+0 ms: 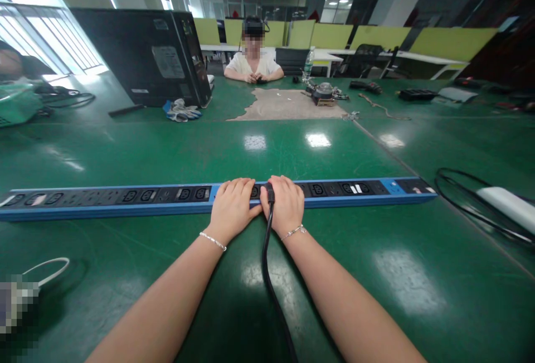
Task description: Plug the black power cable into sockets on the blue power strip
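Observation:
A long blue power strip (167, 211) with black sockets lies across the green table. Near its middle, my left hand (234, 204) rests over the strip, fingers together and curled over its far side. Just to the right, my right hand (285, 201) is wrapped round a black plug (271, 193), which stands at the strip's sockets; how deep it sits is hidden. From the plug a black cable (267, 265) runs down between my forearms. Both thumbs are close to each other.
Across the green table (167, 145) a person (253, 64) sits with hands together. A black computer case (142, 56) and gloves (182, 110) are at the back left. Cardboard (276, 105) and a bottle (309, 63) lie further back. Cables and a white strip (507, 207) are at right.

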The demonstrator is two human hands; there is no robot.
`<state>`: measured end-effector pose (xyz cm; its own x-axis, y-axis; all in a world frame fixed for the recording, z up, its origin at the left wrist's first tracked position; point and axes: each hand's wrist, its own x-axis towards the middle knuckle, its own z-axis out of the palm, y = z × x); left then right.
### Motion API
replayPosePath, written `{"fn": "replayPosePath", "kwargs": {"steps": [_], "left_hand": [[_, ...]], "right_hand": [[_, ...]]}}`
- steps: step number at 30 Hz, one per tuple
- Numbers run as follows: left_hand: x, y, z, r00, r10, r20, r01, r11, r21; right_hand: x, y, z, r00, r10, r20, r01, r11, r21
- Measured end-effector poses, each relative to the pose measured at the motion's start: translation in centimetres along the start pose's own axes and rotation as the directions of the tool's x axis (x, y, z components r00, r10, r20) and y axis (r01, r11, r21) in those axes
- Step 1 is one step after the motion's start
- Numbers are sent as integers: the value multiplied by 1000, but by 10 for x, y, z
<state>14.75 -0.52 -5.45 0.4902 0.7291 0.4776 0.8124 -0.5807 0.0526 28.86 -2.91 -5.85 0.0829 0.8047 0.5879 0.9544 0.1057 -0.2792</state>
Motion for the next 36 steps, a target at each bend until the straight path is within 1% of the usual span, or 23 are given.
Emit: {"fn": "replayPosePath", "kwargs": {"steps": [5, 7, 9, 12, 14, 15, 16, 17, 19, 20, 21, 23, 25, 27, 29, 32, 36], "left_hand": [[1, 0, 0, 1000, -7, 3, 7, 1000, -14], [2, 1, -1, 1000, -15, 3, 15, 1000, -26], [2, 2, -2, 1000, -26, -2, 26, 999, -35], [2, 2, -3, 999, -35, -2, 35, 998, -43], [2, 2, -3, 999, -34, -1, 34, 998, -44], [2, 2, -4, 999, -34, -2, 34, 999, -42], [2, 2, -4, 999, -34, -3, 34, 999, -40], [2, 2, -4, 999, -34, -3, 34, 999, -36], [2, 2, -4, 999, -35, -1, 35, 999, -29], [2, 2, -3, 999, -36, 1, 36, 999, -27], [2, 2, -3, 999, -37, 2, 37, 999, -27], [2, 1, -3, 999, -36, 5, 36, 999, -31], [2, 1, -2, 999, -35, 5, 35, 999, -37], [2, 0, -2, 999, -35, 1, 35, 999, -40], [2, 0, -2, 999, -35, -3, 35, 999, -41], [2, 1, -2, 999, -35, 1, 35, 999, -36], [2, 1, -2, 999, -36, 14, 37, 999, -23]], "right_hand": [[0, 3, 8, 999, 41, -14, -40, 998, 53], [1, 1, 8, 998, 48, -38, -45, 995, 91], [4, -2, 2, 993, 54, -101, -38, 988, 153], [13, -5, -15, 965, 44, -259, 26, 965, 261], [20, 4, -27, 943, 27, -333, 79, 950, 302], [23, 13, -32, 938, 43, -343, 72, 946, 317], [25, 25, -37, 938, 84, -336, 37, 941, 336], [26, 40, -40, 937, 150, -315, -24, 928, 372], [23, 76, -47, 928, 289, -236, -156, 875, 458], [20, 95, -50, 918, 343, -198, -220, 858, 464], [16, 112, -53, 907, 384, -174, -278, 855, 438], [6, 141, -57, 916, 384, -118, -329, 885, 329], [-2, 157, -59, 926, 373, -64, -354, 913, 200], [-6, 163, -58, 927, 374, -32, -370, 924, 101], [-7, 163, -55, 922, 385, -26, -384, 922, 51], [-4, 159, -51, 917, 398, -29, -396, 917, 39], [-1, 155, -51, 919, 394, -21, -393, 919, 41]]}}
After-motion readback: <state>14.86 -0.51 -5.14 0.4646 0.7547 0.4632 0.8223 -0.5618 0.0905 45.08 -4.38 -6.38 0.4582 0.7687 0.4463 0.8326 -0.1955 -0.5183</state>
